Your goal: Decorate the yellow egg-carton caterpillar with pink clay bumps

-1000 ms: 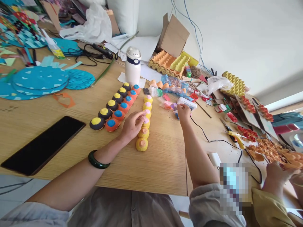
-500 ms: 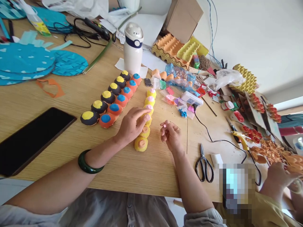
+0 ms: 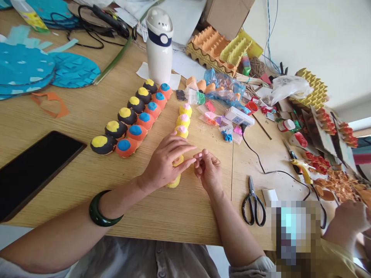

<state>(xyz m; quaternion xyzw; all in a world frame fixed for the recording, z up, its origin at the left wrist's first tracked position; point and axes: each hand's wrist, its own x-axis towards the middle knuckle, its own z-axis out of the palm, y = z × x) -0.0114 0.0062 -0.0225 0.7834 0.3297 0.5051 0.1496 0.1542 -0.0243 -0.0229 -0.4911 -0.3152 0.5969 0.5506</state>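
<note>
A small bit of pink clay point(image 3: 199, 156) is pinched between the thumb and fingers of my right hand point(image 3: 209, 172). My left hand point(image 3: 162, 164) reaches across from the left, fingers stretched and apart, its thumb tip close to that pinch. Under my left hand runs a row of yellow domed egg-carton cups point(image 3: 185, 111); the far ones wear pink clay tops, and the near ones are partly covered by the hand. To the left stand a row of black cups with yellow tops point(image 3: 136, 105) and a row of orange cups with blue tops point(image 3: 145, 120).
A phone point(image 3: 40, 170) lies at left, a white bottle point(image 3: 159, 50) behind the rows. Clay packets point(image 3: 210, 117) and a power strip point(image 3: 239, 116) sit ahead right. Scissors point(image 3: 253, 202) lie near the right forearm; a co-worker's hand point(image 3: 349, 218) is at far right.
My left hand has moved off the yellow cups' tops, rightward and slightly nearer, toward my right hand. The right hand keeps its pinch on the pink clay. The view has shifted slightly.
</note>
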